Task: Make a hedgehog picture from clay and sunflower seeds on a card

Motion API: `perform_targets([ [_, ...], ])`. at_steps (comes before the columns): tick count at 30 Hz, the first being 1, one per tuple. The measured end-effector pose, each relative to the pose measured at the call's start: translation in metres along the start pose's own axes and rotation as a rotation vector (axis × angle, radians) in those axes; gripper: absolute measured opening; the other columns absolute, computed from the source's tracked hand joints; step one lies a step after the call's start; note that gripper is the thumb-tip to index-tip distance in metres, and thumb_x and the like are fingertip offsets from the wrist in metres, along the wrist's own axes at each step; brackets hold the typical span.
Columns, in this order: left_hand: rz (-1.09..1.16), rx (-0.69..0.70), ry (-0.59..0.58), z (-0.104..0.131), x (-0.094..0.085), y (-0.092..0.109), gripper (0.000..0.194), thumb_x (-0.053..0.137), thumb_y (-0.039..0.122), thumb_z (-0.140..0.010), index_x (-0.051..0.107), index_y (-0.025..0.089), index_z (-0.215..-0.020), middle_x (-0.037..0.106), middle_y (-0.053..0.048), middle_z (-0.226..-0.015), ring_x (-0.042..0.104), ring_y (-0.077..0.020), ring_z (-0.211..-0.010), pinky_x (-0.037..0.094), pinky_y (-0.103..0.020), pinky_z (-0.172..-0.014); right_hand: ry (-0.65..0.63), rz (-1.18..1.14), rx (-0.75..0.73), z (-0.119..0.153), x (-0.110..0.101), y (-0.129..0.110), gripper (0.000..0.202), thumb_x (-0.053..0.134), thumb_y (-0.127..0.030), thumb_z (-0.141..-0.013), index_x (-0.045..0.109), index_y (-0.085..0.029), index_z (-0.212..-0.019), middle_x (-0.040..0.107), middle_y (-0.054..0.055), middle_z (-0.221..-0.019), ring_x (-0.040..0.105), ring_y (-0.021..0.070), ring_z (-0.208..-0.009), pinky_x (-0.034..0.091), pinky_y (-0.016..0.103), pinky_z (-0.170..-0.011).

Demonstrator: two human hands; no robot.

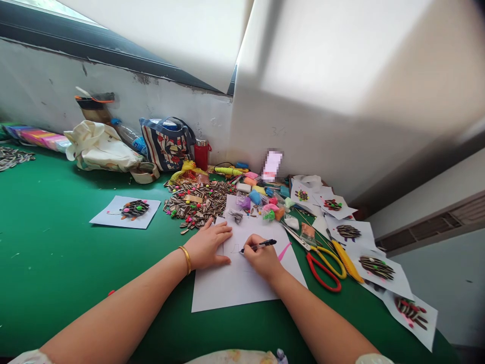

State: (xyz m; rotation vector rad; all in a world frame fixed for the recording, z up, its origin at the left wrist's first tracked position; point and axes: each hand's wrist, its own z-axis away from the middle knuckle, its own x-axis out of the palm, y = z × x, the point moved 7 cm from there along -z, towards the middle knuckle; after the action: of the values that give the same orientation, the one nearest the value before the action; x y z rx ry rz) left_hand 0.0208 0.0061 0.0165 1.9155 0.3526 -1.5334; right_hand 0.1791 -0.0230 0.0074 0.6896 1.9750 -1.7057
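A white sheet of paper (pixel 227 293) lies before me on the green table. My left hand (pixel 208 246), with a gold bangle on its wrist, rests flat on the sheet's left part, fingers spread. In my right hand (pixel 263 259) is a black pen (pixel 267 243), its tip touching the paper beside a small drawn outline (pixel 235 248). A pink strip (pixel 284 251) lies on the sheet's right side. Beyond my left hand spreads a pile of striped sunflower seeds (pixel 206 205) mixed with small coloured balls.
Scissors (pixel 326 265) with red and yellow handles and a yellow utility knife (pixel 346 260) lie at right, beside several seed-hedgehog cards (pixel 403 275). Another card (pixel 98 217) lies left. Clay packets (pixel 255 197), bags (pixel 166 144) and a red bottle (pixel 201 154) stand near the wall.
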Motion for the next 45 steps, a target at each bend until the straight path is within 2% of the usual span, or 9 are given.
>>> perform_targets([
  [7,-0.008,0.003,-0.005,-0.001,0.0,0.001,0.074,0.068,0.058,-0.071,0.049,0.024,-0.134,0.048,-0.009,-0.143,0.032,-0.0292,-0.139,0.002,-0.053,-0.117,0.03,-0.064,0.007,0.0,-0.004,0.002,0.013,0.048,-0.026,-0.08,0.057,-0.021,-0.071,0.061,0.0,-0.067,0.056,0.0154,-0.063,0.043,0.025,-0.059],
  [13,-0.011,0.0,0.0,-0.001,0.0,0.001,0.073,0.068,0.058,-0.071,0.05,0.024,-0.134,0.048,-0.009,-0.143,0.032,-0.0295,-0.139,0.003,-0.053,-0.117,-0.059,-0.097,-0.023,0.0,0.002,0.0,0.016,0.05,-0.031,-0.085,0.062,-0.021,-0.084,0.068,0.001,-0.078,0.063,0.0163,-0.072,0.048,0.027,-0.068],
  [21,-0.008,-0.01,0.03,-0.001,-0.001,0.005,0.067,0.063,0.061,-0.076,0.052,0.024,-0.131,0.051,-0.009,-0.14,0.035,-0.0293,-0.137,0.002,-0.053,-0.117,-0.074,-0.069,-0.02,-0.001,0.005,-0.002,0.015,0.05,-0.03,-0.086,0.062,-0.022,-0.085,0.068,0.001,-0.08,0.063,0.0161,-0.073,0.048,0.027,-0.068],
  [27,-0.012,-0.01,0.053,-0.002,0.001,0.006,0.076,0.068,0.059,-0.072,0.046,0.027,-0.137,0.05,-0.009,-0.14,0.035,-0.031,-0.137,0.005,-0.054,-0.117,-0.076,-0.063,-0.022,-0.001,0.004,-0.002,0.015,0.05,-0.03,-0.086,0.063,-0.022,-0.086,0.068,0.002,-0.08,0.063,0.0165,-0.074,0.048,0.027,-0.069],
  [34,-0.019,-0.01,0.038,-0.002,0.003,0.005,0.071,0.067,0.06,-0.072,0.051,0.026,-0.132,0.05,-0.009,-0.139,0.035,-0.0315,-0.136,0.003,-0.055,-0.117,-0.053,-0.051,-0.014,-0.004,-0.001,-0.004,0.016,0.049,-0.029,-0.086,0.063,-0.022,-0.087,0.067,0.001,-0.081,0.062,0.0167,-0.074,0.047,0.028,-0.07],
  [45,-0.022,-0.031,0.022,-0.002,0.003,0.004,0.071,0.067,0.061,-0.071,0.051,0.028,-0.133,0.049,-0.008,-0.141,0.035,-0.0308,-0.137,0.002,-0.054,-0.117,0.057,0.014,0.03,-0.009,-0.017,0.01,0.017,0.047,-0.031,-0.085,0.062,-0.022,-0.084,0.067,0.001,-0.079,0.061,0.0179,-0.072,0.044,0.028,-0.066],
])
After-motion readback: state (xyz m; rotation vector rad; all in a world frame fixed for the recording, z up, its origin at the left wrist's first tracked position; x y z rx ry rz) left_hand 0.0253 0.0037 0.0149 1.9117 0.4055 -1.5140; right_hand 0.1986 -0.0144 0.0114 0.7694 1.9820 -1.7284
